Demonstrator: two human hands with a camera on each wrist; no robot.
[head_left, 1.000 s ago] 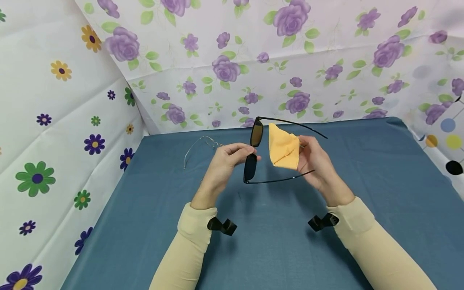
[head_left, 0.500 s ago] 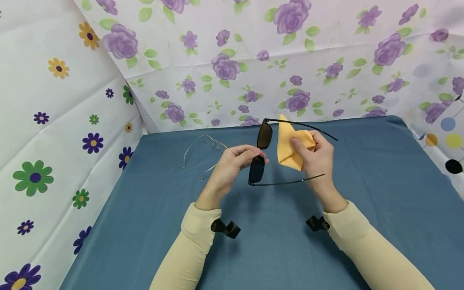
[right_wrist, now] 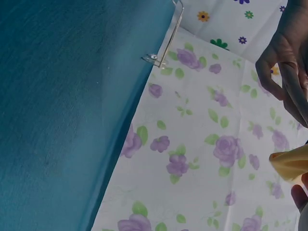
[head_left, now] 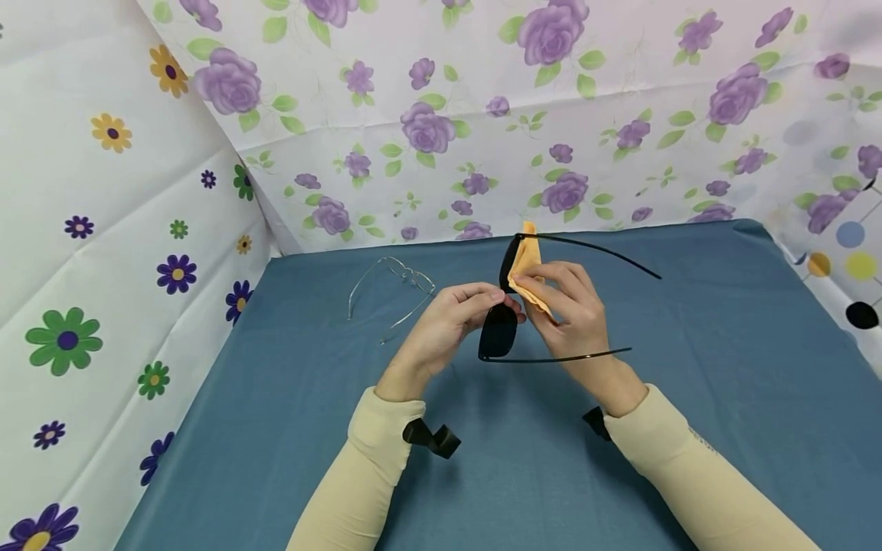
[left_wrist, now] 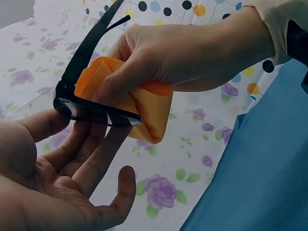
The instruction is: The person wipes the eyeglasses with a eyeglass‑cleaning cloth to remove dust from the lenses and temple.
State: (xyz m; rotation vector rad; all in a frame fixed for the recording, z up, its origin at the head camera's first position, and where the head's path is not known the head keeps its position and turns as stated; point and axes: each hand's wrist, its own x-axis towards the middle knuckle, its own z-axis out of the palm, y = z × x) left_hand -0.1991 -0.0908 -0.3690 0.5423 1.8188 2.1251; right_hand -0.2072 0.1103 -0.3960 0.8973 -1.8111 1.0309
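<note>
Black sunglasses [head_left: 498, 330] are held up above the table with both temple arms spread toward the right. My left hand [head_left: 463, 321] pinches them near the bridge, between the two lenses. With its thumb and fingers my right hand [head_left: 575, 314] grips a folded yellow-orange cleaning cloth [head_left: 529, 260]. The cloth lies against the far lens and covers part of it. In the left wrist view the cloth [left_wrist: 156, 113] bunches over the lens under the right thumb. Only the cloth's corner [right_wrist: 291, 161] and some fingertips show at the right edge of the right wrist view.
Thin wire-framed eyeglasses [head_left: 406, 275] lie with arms spread on the blue tablecloth [head_left: 289, 428], left of my left hand. A white floral sheet [head_left: 386, 99] hangs behind the table, and another flowered sheet [head_left: 138, 291] closes off the left side.
My right hand has turned and moved left, bringing the cloth from beside the sunglasses onto the far lens. The left hand has shifted slightly right with the sunglasses.
</note>
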